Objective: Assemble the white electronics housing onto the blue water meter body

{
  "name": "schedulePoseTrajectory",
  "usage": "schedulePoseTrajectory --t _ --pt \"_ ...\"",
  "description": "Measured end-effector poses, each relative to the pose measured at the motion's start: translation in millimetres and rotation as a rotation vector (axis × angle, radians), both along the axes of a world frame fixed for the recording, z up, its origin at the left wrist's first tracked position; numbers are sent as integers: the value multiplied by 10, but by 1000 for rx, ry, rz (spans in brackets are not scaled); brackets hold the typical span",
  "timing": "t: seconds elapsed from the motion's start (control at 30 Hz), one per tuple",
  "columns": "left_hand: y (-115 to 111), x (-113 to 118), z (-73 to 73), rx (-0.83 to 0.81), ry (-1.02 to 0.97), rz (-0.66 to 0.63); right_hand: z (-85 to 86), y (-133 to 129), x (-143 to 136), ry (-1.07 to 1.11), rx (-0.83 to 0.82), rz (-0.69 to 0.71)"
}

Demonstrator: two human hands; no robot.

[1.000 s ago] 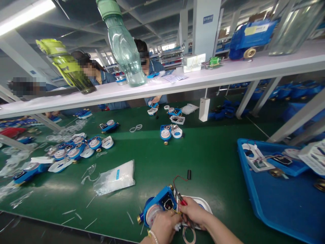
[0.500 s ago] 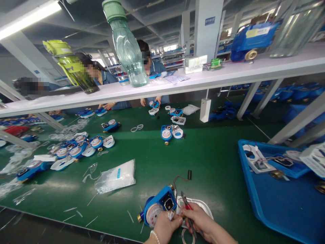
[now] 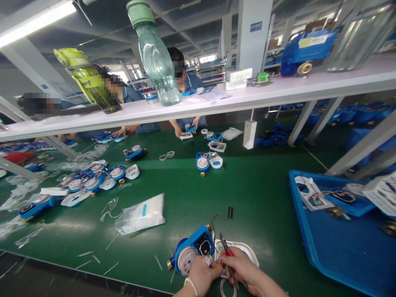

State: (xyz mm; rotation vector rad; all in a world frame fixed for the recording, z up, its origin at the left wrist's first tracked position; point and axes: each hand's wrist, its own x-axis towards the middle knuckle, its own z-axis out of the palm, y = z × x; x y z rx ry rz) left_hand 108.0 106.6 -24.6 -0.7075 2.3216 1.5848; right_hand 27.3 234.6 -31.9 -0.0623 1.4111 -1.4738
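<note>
Head view, only one. Clock positions taken from the middle of the view.

6 o'clock, near edge of the green bench [image 3: 266,185]: blue meter [image 3: 187,260] lying with its round dial by the left hand [image 3: 201,274]. Left hand curled closed, a small white piece [image 3: 208,260] pinched in it; kind too small to tell. Right hand [image 3: 239,264], towards 5, grasps red-handled pliers [image 3: 228,251], tips pointing away from the body. Fingers of both hands meet or nearly so; contact unclear. White cover [image 3: 252,255] beneath and beside the right hand. Black cylinder [image 3: 230,212] at 5, on a red wire running to the meter.

Containers. 4 o'clock: blue tray [image 3: 349,255], far end loaded: wired white shell [image 3: 312,194], a blue housing [image 3: 352,203], brass fittings, a white part at the right edge. Near half shows bare floor.

Between 7 and 8: clear plastic bag [image 3: 140,215], bulging with whitish contents, blue label on top; single pieces indistinct.

Shelf above: yellow-green bottle [image 3: 89,84] at 10, dark towards its base, filling unclear; pale green bottle [image 3: 157,62] at 11; clear vessel [image 3: 354,45] at 2.
</note>
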Motion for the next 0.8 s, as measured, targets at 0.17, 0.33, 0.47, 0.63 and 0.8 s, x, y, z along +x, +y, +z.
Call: schedulePoseTrajectory --t 0.17,0.33,0.47,0.63,0.8 --pt "4 8 19 14 25 -24 -20 0 -1 -3 -1 -43" --pt "1 5 25 25 8 -6 -29 19 -21 44 17 48" --pt "5 -15 15 -18 -17 -10 -19 27 -36 57 22 76" --pt "17 -51 111 -162 16 -23 108 -4 -44 135 39 97" --pt "38 -75 230 -155 118 -5 248 -37 -2 509 137 -14"
